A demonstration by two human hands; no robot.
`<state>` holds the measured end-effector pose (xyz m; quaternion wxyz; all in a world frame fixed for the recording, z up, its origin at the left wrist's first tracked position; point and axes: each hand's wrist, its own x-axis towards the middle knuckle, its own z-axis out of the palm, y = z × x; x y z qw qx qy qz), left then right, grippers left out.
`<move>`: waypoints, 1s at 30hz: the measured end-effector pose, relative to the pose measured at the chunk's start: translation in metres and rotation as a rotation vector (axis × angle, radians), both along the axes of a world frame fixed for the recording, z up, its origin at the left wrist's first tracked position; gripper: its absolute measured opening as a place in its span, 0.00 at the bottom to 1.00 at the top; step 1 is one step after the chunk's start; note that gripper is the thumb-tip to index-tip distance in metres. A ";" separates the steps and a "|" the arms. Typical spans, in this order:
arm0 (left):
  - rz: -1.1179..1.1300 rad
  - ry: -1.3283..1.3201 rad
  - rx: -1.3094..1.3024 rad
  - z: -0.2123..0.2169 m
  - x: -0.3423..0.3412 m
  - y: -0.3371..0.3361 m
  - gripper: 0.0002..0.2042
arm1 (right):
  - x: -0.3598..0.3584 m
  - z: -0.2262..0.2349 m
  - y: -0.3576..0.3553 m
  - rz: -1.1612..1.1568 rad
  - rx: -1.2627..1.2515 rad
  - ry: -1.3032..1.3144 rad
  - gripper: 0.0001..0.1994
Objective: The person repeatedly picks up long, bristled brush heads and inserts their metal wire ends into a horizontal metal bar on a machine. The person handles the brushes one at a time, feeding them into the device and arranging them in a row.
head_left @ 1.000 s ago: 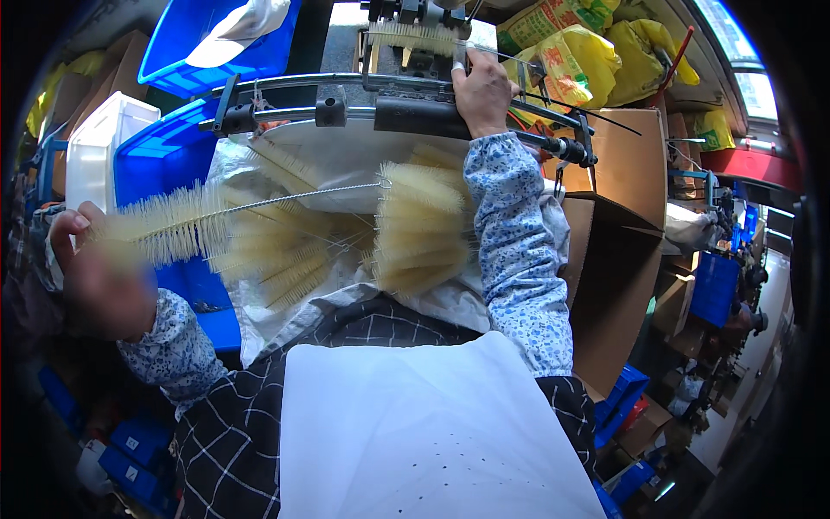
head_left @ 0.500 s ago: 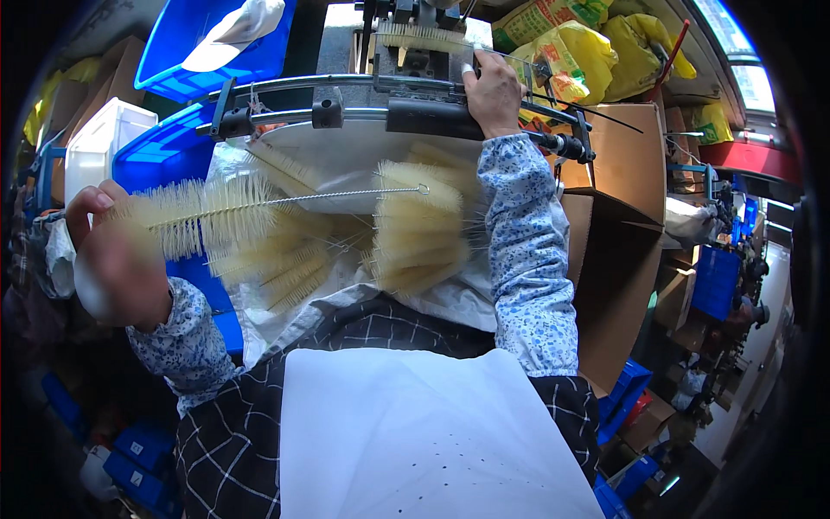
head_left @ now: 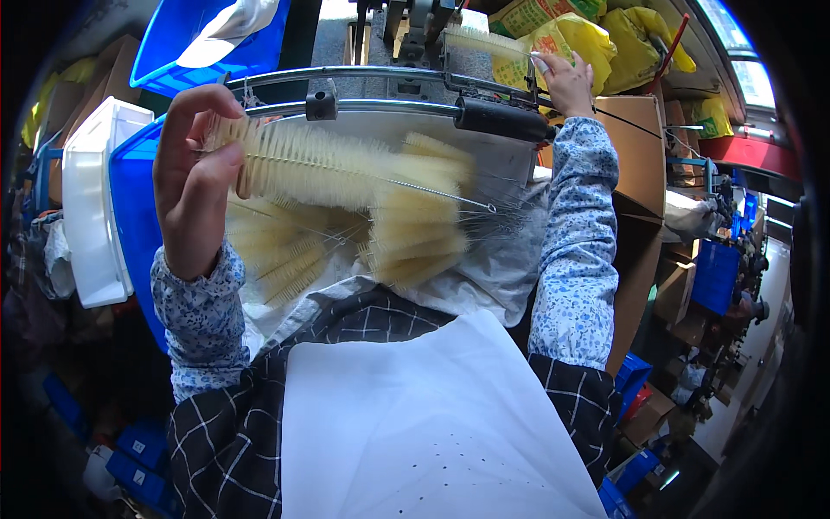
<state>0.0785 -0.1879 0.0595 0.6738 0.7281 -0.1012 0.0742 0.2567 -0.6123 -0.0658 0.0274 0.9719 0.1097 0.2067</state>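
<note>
My left hand [head_left: 194, 177] is raised at the left, thumb and fingers closed round the bristled end of a bottle brush [head_left: 303, 164]. This brush has pale cream bristles and a twisted wire stem that ends in a small loop pointing right. At the far right of the machine's rails, my right hand [head_left: 566, 82] has its bent fingers at the end of the sliding carriage [head_left: 497, 117]. A second cream-bristled brush [head_left: 484, 41] lies across that carriage, its right end by my fingertips; what they grip is hidden. Beneath the held brush, bundles of similar brushes [head_left: 415, 229] lie on white sheeting [head_left: 484, 290].
Two metal rails [head_left: 372, 105] cross in front of me, with a black clamp block [head_left: 322, 99] on them. Blue bins [head_left: 143, 65] and a white crate [head_left: 104, 203] stand at the left. A cardboard box [head_left: 635, 156] and yellow sacks [head_left: 566, 52] are at the right.
My left hand has brought its brush up and to the right, over the bundles. My right hand has moved right, and the carriage with the second brush has slid right too.
</note>
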 end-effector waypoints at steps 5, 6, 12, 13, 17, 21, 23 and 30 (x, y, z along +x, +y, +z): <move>-0.204 0.009 -0.051 -0.011 0.008 -0.021 0.14 | -0.050 0.047 -0.035 0.109 0.420 0.292 0.11; -0.245 0.019 -0.086 -0.012 0.011 -0.030 0.14 | -0.068 0.055 -0.034 0.103 0.636 0.508 0.13; -0.249 -0.143 -0.084 -0.045 0.023 -0.108 0.13 | -0.138 0.095 0.066 0.557 0.979 1.013 0.26; -0.247 -0.138 -0.063 -0.052 0.021 -0.114 0.13 | -0.146 0.093 0.093 0.518 1.139 1.039 0.24; -0.260 0.034 0.261 -0.035 0.026 -0.108 0.19 | -0.138 0.068 0.110 0.474 1.281 0.868 0.15; -0.458 -0.216 0.744 -0.041 0.041 -0.116 0.23 | -0.067 0.022 0.083 0.119 0.378 0.038 0.13; -0.701 -0.234 0.956 -0.062 0.042 -0.129 0.27 | -0.044 0.001 0.087 0.094 0.303 0.028 0.10; -0.800 0.034 1.401 -0.113 0.056 -0.158 0.39 | -0.028 -0.007 0.099 0.053 0.219 0.019 0.11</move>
